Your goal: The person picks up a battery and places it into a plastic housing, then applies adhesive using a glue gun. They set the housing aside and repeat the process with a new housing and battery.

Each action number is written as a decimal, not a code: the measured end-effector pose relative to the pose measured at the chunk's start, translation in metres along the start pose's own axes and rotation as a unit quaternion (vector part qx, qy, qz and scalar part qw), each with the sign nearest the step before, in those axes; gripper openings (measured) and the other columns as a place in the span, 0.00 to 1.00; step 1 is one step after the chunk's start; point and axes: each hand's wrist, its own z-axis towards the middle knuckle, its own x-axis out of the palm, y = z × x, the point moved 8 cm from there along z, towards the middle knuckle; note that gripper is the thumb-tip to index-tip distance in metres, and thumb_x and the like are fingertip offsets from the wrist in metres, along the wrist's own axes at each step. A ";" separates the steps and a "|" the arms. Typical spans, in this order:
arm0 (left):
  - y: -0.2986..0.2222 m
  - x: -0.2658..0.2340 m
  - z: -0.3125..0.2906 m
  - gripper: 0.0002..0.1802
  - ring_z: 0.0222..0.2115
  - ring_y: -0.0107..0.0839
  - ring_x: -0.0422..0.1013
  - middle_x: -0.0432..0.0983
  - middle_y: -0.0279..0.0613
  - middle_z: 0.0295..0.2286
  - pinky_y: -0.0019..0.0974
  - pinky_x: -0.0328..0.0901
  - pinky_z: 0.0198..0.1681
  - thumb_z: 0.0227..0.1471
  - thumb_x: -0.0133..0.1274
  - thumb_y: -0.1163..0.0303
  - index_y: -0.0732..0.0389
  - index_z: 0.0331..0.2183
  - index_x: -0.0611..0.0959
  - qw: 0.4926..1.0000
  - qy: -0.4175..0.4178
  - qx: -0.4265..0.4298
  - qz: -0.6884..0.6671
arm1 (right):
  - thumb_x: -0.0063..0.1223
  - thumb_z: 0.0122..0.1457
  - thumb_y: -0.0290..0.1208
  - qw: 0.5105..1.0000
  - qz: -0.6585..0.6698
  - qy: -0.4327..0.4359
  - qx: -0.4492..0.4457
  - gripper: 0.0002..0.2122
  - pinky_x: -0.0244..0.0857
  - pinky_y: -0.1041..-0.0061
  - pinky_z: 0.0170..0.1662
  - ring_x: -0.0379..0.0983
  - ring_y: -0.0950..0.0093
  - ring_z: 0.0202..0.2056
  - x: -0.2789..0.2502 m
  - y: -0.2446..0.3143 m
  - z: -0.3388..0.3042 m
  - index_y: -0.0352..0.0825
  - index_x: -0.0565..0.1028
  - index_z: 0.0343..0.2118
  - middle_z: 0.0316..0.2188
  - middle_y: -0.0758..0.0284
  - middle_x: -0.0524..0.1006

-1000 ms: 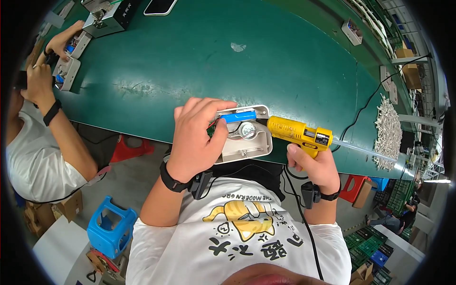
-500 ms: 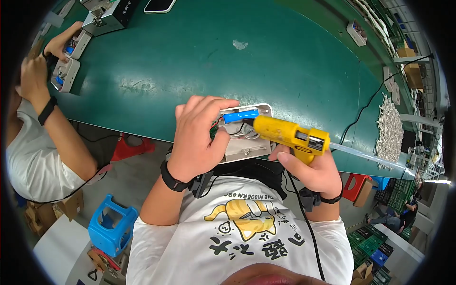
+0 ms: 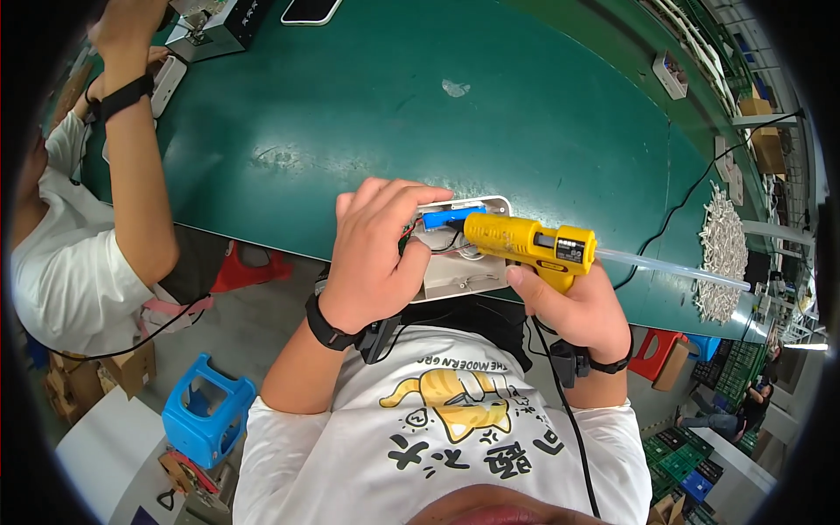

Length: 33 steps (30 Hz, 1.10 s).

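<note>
My right hand [image 3: 573, 306] is wrapped round a yellow hot glue gun [image 3: 507, 238]. A clear glue stick [image 3: 674, 269] juts from the gun's back end. Its dark nozzle reaches into an open white plastic housing [image 3: 464, 282], right by the lower edge of a blue cylindrical battery [image 3: 455, 217]; whether it touches is too small to tell. My left hand [image 3: 376, 249] grips the housing's left end, fingers over the far rim and thumb at the near side. Thin red and black wires run inside, and my left hand covers the left part.
A co-worker's arm [image 3: 131, 166] reaches over the table's left side, by a metal box-shaped device [image 3: 214, 31]. A phone [image 3: 311, 9] lies far off. At right are a pile of small whitish parts [image 3: 722, 254] and a black cable [image 3: 674, 210]. A blue stool [image 3: 206, 411] stands lower left.
The nozzle has shifted slightly left along the battery. My left hand keeps its hold on the housing. The co-worker's near arm has swung away from the body toward the metal device.
</note>
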 end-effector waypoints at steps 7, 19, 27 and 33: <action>0.005 -0.003 0.005 0.28 0.45 0.40 0.70 0.81 0.41 0.44 0.41 0.57 0.51 0.41 0.46 0.76 0.59 0.47 0.85 1.000 -0.012 -0.003 -0.019 | 0.62 0.66 0.29 0.992 -0.002 0.025 -0.123 0.11 0.71 0.79 0.35 0.79 0.79 0.42 0.014 0.015 0.014 0.28 0.79 0.47 0.38 0.67 0.83; 0.008 -0.012 0.014 0.19 0.27 0.39 0.74 0.80 0.47 0.36 0.39 0.69 0.32 0.50 0.49 0.81 0.68 0.44 0.85 0.995 -0.019 -0.073 -0.065 | 0.57 0.66 0.42 0.975 0.167 0.077 -0.128 0.16 0.65 0.79 0.22 0.70 0.76 0.18 -0.094 -0.001 0.054 0.30 0.77 0.42 0.41 0.51 0.83; 0.046 0.002 0.100 0.15 0.33 0.32 0.80 0.83 0.46 0.37 0.34 0.73 0.36 0.58 0.53 0.77 0.69 0.47 0.84 0.969 -0.013 -0.159 -0.188 | 0.50 0.67 0.47 0.867 0.398 0.156 -0.254 0.18 0.63 0.72 0.20 0.65 0.74 0.14 -0.125 -0.030 0.086 0.32 0.75 0.41 0.38 0.51 0.80; 0.051 0.045 0.198 0.21 0.47 0.40 0.81 0.79 0.52 0.52 0.39 0.75 0.47 0.60 0.51 0.80 0.70 0.55 0.78 0.978 -0.050 -0.114 -0.168 | 0.49 0.67 0.47 0.840 0.455 0.126 -0.267 0.18 0.63 0.71 0.21 0.65 0.74 0.15 -0.142 -0.034 0.088 0.33 0.75 0.42 0.39 0.53 0.80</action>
